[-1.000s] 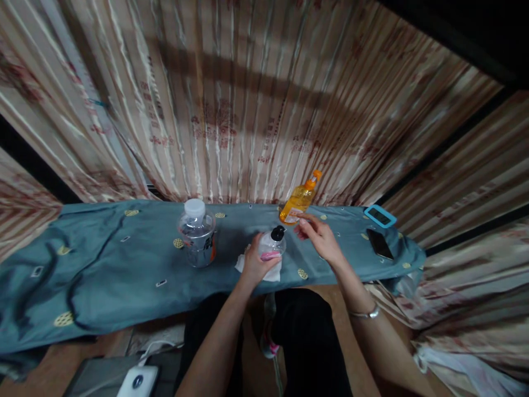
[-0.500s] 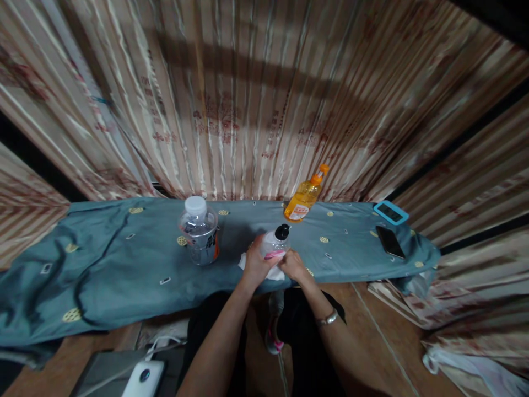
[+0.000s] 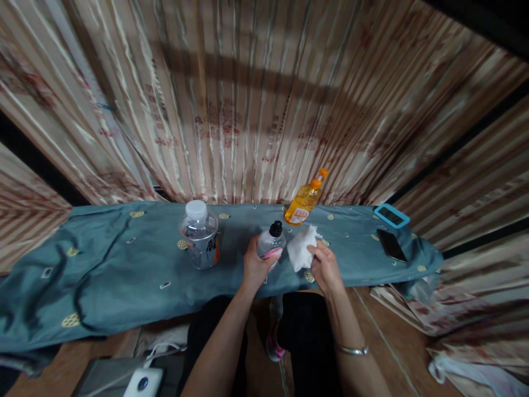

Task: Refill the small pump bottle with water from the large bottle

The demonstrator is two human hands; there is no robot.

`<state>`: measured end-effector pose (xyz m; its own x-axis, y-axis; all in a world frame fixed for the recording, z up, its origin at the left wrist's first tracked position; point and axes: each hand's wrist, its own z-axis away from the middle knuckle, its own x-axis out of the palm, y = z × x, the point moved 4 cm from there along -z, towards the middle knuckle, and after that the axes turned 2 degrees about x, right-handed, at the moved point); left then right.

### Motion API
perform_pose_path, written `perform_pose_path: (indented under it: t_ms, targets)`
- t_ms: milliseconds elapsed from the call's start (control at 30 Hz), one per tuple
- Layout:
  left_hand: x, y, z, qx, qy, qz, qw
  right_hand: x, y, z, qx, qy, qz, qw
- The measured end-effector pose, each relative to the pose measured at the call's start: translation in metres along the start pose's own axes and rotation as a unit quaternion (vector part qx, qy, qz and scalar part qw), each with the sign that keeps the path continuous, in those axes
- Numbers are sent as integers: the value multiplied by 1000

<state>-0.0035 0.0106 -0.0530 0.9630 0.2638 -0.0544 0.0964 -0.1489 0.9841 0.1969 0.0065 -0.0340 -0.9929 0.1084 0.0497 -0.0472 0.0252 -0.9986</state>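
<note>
Half a second ago the white tissue [image 3: 301,252] lay under the small clear bottle [image 3: 270,245] with the right hand [image 3: 325,267] reaching in beside it; now that hand has drawn it out and holds it crumpled in its fingers, just right of the bottle and lifted off the cloth. The left hand [image 3: 254,266] stays wrapped around the bottle's lower half (black cap up, pink label partly hidden), so the wipe looks freed for use, probably on the bottle itself. The surface [image 3: 103,264] wears a blue-grey cloth: a large water jar [image 3: 199,234] left of the bottle, an orange bottle [image 3: 305,198] behind it, a phone [image 3: 390,245] far right. Striped curtains [image 3: 231,99] close in behind.
</note>
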Motion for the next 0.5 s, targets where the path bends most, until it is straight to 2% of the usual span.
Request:
perform_pose_path:
  t_ms: [133, 233, 367, 500]
  targets:
    - [5, -1, 2, 13, -17, 26, 999, 37, -29, 19, -103, -64, 83, 989]
    - [5, -2, 2, 24, -33, 44, 998, 55, -35, 23, -161, -56, 132, 976]
    - [9, -4, 2, 22, -49, 39, 998, 61, -27, 9, -174, -15, 188, 966]
    - [14, -10, 2, -12, -78, 53, 995, 68, -20, -15, -145, -67, 232, 960]
